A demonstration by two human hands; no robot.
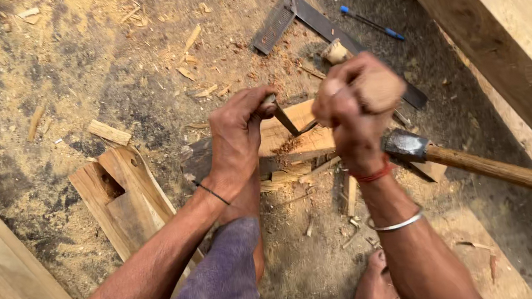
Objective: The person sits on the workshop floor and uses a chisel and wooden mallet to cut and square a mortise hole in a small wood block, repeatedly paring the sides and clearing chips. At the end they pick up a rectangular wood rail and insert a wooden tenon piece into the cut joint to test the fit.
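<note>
Head view: left hand (pixel 237 136) pinches flat steel chisel blade (pixel 286 120), tip set on pale wooden block (pixel 299 140) lying on sawdust ground just beyond the foot. Right hand (pixel 352 108) clenched round chisel's rounded wooden handle (pixel 377 88). Chisel axis slants from right hand down-left into block; left hand nearer tip. Block light, freshly chipped. Wooden-handled steel hammer (pixel 415 148) lies just right of the right wrist.

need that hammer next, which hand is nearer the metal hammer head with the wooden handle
Right. The right hand, gripping a round wooden handle, sits just above-left of the metal hammer head lying on the ground. The left hand is farther left, across the small wooden block.
</note>
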